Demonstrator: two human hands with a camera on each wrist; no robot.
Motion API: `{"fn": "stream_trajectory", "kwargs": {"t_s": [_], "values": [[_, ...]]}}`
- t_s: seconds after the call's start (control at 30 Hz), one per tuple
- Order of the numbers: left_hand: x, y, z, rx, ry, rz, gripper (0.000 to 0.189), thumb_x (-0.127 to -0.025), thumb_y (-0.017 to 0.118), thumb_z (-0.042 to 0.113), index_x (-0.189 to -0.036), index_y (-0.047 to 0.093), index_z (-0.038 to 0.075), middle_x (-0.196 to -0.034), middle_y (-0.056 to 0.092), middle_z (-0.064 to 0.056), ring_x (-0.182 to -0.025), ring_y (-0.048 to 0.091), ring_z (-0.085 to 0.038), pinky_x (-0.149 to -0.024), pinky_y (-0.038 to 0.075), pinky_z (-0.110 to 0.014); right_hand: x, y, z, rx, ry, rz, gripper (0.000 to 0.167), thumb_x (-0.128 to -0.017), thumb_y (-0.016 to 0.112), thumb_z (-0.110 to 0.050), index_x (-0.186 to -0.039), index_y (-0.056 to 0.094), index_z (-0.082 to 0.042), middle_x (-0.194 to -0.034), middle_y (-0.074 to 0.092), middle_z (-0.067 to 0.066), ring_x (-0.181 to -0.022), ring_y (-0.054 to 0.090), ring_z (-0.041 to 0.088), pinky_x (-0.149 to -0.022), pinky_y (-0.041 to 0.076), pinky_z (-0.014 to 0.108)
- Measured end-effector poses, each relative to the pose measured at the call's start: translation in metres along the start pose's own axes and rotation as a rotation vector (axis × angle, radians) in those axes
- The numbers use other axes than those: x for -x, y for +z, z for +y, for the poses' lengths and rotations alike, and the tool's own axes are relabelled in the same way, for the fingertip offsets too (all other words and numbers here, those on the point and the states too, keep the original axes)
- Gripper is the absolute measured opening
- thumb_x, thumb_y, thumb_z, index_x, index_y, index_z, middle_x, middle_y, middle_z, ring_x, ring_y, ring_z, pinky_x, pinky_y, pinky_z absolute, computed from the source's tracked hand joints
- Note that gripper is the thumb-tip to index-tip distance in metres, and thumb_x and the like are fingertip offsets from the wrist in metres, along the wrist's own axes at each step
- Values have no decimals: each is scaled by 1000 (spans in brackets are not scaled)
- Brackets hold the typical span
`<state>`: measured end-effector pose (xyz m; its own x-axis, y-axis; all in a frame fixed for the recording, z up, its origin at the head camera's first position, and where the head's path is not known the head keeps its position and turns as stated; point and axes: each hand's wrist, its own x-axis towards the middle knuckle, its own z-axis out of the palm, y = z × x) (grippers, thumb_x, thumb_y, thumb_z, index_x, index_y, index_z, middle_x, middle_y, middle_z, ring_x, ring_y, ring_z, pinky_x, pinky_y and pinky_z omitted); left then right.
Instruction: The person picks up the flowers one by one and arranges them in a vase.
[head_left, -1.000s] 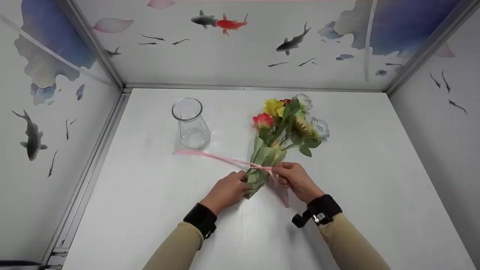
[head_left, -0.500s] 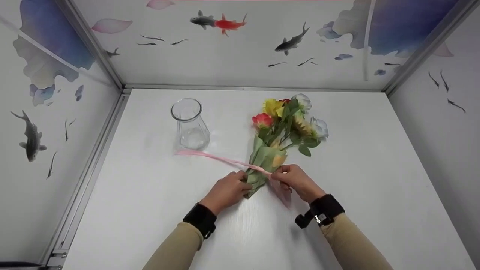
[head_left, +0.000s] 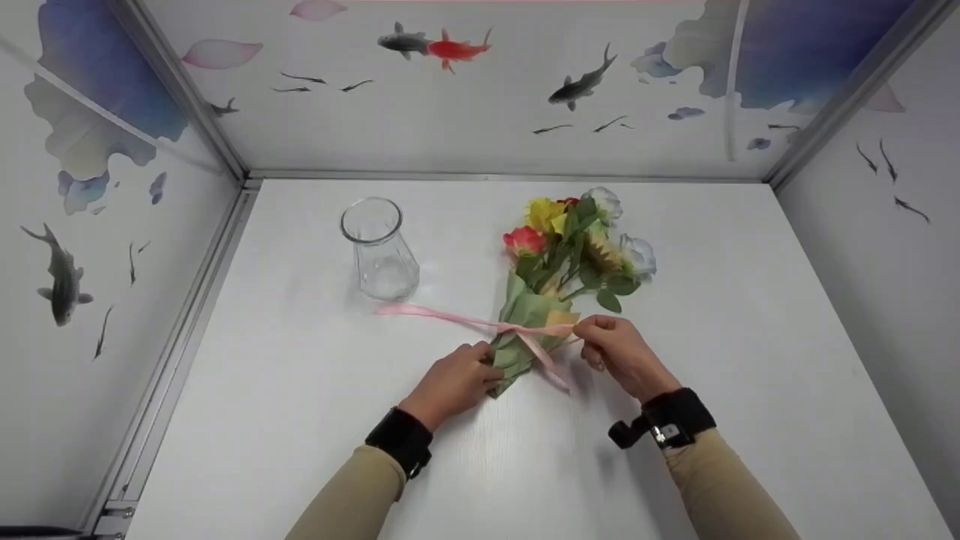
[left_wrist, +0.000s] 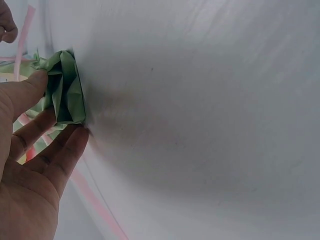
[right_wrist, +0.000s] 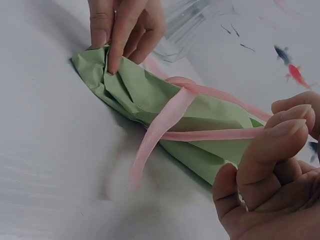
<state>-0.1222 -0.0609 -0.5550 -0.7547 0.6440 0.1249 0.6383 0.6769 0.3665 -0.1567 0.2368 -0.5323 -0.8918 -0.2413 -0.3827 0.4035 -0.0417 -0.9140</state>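
A bouquet (head_left: pixel 577 240) of red, yellow and white flowers lies on the table, its stems wrapped in green paper (right_wrist: pixel 135 85). My left hand (head_left: pixel 454 379) pinches the bottom of the wrap between thumb and fingers; in the left wrist view the folded paper end (left_wrist: pixel 67 92) shows at its fingertips. A pink ribbon (head_left: pixel 540 330) crosses the wrap. My right hand (head_left: pixel 622 356) pinches one stretch of it just right of the bouquet. One ribbon tail (right_wrist: pixel 155 137) hangs over the wrap's near side, and another runs left across the table.
A clear glass vase (head_left: pixel 386 270) stands upright at the left, behind the ribbon's left tail. White panels printed with fish and petals (head_left: pixel 225 52) close in the table (head_left: pixel 712 315) at the back and both sides.
My right hand has moved right and slightly away from me, drawing the ribbon along. The left tail has slid right, and a short tail now shows across the wrap. My left hand stays put.
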Motion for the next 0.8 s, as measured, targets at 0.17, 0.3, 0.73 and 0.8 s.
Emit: {"fn": "stream_trajectory", "kwargs": {"t_s": [0.17,0.3,0.73,0.8], "values": [[0,1,0,15,3,8,12,-97,71,19,-102,81,22,-103,60,-3,-88,56,-22,-74,53,-35,3,-7,-3,-58,-17,29,23,-99,66,-15,-101,58,6,-55,44,-1,-50,42,11,-52,38,25],[-1,2,-1,22,6,14,11,-97,71,18,-101,81,22,-103,60,-3,-88,56,-22,-74,53,-34,6,-11,-3,-126,-20,2,14,-101,62,-12,-97,57,1,-54,42,-2,-48,41,11,-55,43,26],[0,2,-1,31,-1,-1,12,-97,71,18,-103,81,21,-106,61,-4,-90,57,-23,-76,53,-36,13,-7,-1,151,-37,49,19,-96,71,-14,-93,55,-6,-71,47,-1,-64,44,15,-68,39,32],[0,2,-1,22,-4,-4,13,-97,71,18,-103,81,22,-107,61,-4,-90,57,-23,-76,54,-35,12,-4,-1,239,-54,117,18,-94,71,-13,-93,54,-6,-77,50,0,-72,47,16,-74,42,35]]}}
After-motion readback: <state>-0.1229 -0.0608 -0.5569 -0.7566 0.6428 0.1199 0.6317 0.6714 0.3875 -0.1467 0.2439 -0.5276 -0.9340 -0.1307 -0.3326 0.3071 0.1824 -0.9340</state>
